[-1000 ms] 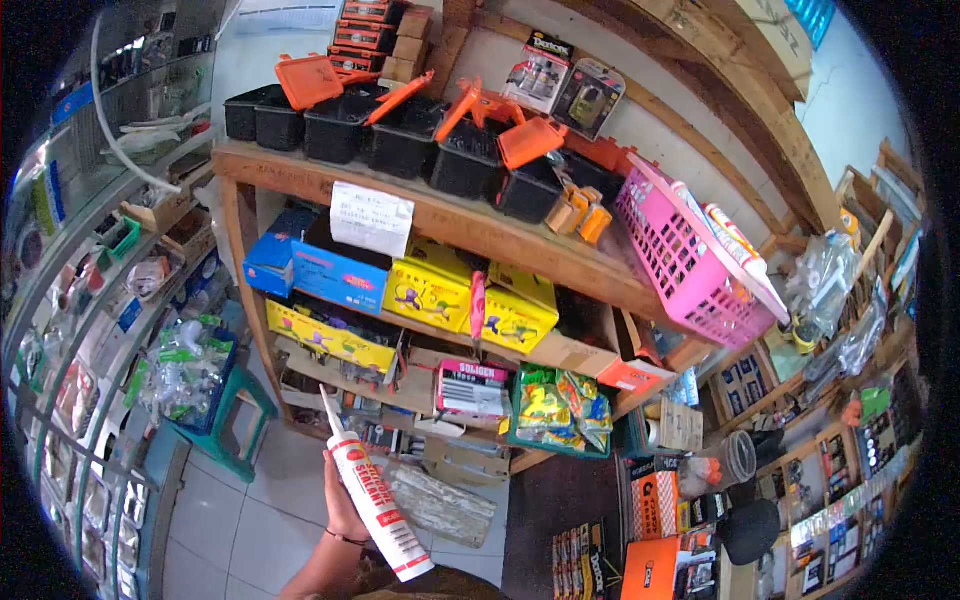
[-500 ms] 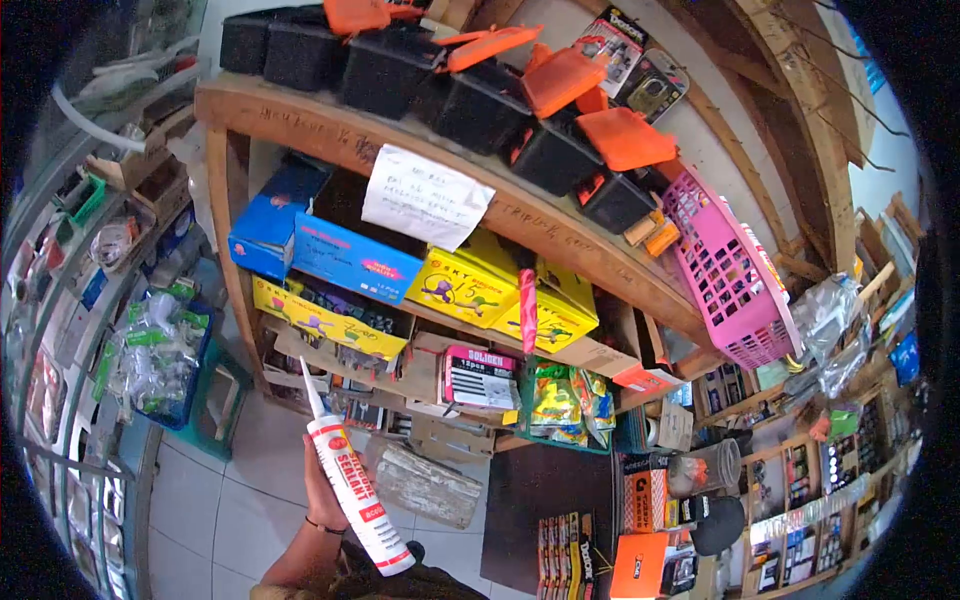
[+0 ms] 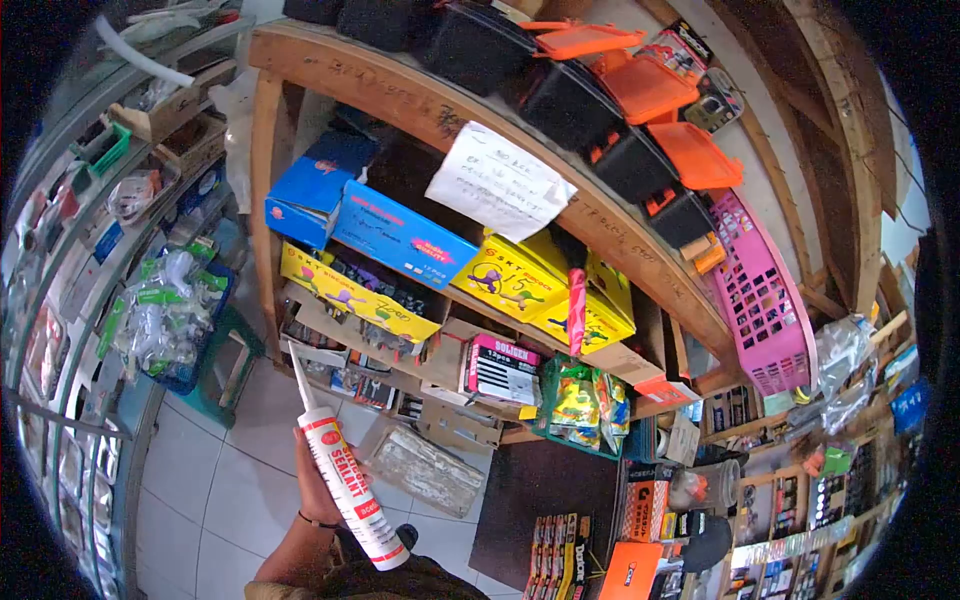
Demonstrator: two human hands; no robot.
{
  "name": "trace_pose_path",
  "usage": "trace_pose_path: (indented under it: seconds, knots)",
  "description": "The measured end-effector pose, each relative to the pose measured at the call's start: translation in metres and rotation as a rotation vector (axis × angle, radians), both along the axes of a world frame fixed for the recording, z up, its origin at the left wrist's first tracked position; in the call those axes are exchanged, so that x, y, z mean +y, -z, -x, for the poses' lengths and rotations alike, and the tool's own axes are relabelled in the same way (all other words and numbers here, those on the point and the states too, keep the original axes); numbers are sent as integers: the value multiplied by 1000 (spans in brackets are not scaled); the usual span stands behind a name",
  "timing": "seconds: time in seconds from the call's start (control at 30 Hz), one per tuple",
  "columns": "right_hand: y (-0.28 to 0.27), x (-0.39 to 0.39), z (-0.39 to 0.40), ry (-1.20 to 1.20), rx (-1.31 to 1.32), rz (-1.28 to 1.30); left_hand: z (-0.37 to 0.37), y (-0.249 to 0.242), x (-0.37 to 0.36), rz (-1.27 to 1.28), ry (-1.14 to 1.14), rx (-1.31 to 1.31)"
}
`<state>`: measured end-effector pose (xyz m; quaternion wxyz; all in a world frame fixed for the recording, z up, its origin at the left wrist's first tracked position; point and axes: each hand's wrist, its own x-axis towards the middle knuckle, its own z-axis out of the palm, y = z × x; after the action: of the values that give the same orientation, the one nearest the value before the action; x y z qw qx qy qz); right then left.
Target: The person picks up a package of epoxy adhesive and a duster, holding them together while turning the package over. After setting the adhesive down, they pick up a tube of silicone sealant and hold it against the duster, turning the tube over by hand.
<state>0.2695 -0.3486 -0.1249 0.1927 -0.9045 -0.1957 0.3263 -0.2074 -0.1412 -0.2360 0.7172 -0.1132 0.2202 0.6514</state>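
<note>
My left hand, with a thin dark band at its wrist, is closed around a white silicone sealant tube with red lettering. The tube stands tilted, its long white nozzle pointing up and slightly left, its base low near my body. Part of my fingers is hidden behind the tube. My right hand is out of view.
Ahead stands a wooden shelf with blue boxes, yellow boxes and a paper note. Black bins with orange lids and a pink basket are above. A green stool bears packaged goods at left.
The view has shifted, so the shelf appears lower and farther right. The sealant tube stays in my left hand, sitting slightly lower and more left in the picture.
</note>
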Motion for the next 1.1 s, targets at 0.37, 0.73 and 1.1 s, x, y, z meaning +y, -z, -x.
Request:
trace_pose_path:
  seconds: [0.37,0.73,1.1]
  knots:
    - [-6,200,47,-591,302,-301,-13,2,1,-89,104,-125]
    - [-41,443,203,-507,1152,-640,-44,-43,-13,-172,195,-66]
    - [73,75,92,-516,720,-228,-58,-10,-25,-95,217,-98]
